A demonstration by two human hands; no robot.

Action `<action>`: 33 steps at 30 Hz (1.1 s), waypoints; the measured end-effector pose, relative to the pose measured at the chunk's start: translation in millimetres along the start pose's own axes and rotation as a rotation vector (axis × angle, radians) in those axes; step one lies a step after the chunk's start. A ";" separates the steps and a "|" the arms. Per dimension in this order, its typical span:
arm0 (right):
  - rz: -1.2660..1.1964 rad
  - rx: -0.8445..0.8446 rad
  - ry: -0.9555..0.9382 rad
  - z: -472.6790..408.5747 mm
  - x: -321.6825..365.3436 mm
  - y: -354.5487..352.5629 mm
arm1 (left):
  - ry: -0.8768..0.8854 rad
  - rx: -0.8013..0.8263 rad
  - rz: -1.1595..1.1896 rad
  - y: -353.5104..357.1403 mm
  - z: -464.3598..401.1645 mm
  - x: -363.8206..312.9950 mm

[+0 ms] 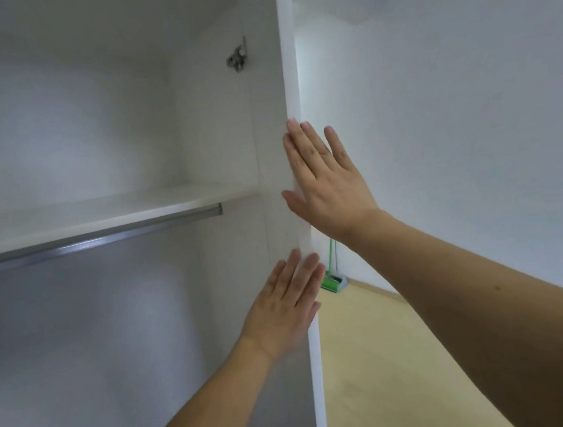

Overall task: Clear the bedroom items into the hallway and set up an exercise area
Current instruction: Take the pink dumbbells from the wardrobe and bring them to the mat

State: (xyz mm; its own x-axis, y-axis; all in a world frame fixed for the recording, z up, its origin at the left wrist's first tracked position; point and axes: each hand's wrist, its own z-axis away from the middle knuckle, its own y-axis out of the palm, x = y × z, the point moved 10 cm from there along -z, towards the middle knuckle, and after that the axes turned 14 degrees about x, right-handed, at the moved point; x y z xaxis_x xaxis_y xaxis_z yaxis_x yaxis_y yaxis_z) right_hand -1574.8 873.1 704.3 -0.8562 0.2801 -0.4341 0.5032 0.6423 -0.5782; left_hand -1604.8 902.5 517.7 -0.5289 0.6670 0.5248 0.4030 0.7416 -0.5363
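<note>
White wardrobe [287, 57], shelf [107, 209], metal rail [97, 239], hinge [237, 57]; green object [331, 282], perhaps mop, by wall [452, 110].

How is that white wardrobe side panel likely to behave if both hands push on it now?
The side panel looks like a stiff board, so it will probably not flex. It seems joined to the shelf, so it likely resists sliding. Its surface looks smooth; the flat left hand and right hand may slip.

No text, label, brand, number or sign can be read anywhere — not on the white laminate wardrobe [289, 75], nor beside it.
</note>
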 end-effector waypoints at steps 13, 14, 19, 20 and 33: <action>0.254 0.155 0.155 29.6 -96.0 37.3 | 0.017 0.155 0.142 30.6 -90.0 -61.7; 0.271 0.176 0.171 31.6 -104.8 42.6 | 0.009 0.178 0.140 35.2 -98.9 -67.4; 0.339 0.265 0.215 35.0 -139.5 64.8 | -0.015 0.258 0.159 56.0 -130.6 -86.2; 0.354 0.275 0.225 36.0 -146.2 68.5 | -0.005 0.281 0.186 61.3 -135.8 -87.8; 0.336 0.317 0.252 37.3 -174.6 98.6 | 0.138 0.516 0.381 99.1 -166.5 -109.3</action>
State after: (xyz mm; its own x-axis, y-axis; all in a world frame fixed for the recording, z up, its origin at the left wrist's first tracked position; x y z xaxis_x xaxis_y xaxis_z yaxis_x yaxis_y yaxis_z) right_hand -1371.3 860.9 697.3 -0.6238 0.6212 -0.4743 0.7319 0.2516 -0.6332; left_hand -1382.8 915.2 517.2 -0.3056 0.9047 0.2968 0.1146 0.3444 -0.9318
